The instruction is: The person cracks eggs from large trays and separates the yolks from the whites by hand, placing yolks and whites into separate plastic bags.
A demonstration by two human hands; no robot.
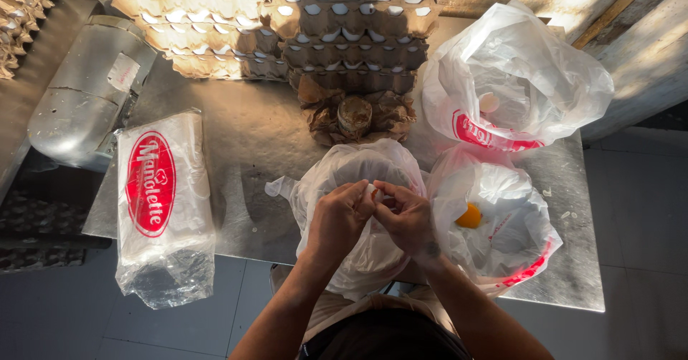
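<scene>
My left hand [338, 219] and my right hand [405, 216] meet over a clear plastic-lined container [358, 170] at the front of the metal table [244, 145]. Both sets of fingers pinch a white egg [375, 194], only a sliver of which shows between them. To the right stands a second bag-lined container [502, 231] with an orange yolk [469, 216] lying inside it.
Stacked cardboard egg trays [287, 23] with white eggs fill the back of the table. A third plastic bag [512, 80] sits at the back right. A flat bag with a red oval print [161, 202] overhangs the left front edge. A grey metal cylinder [86, 91] lies far left.
</scene>
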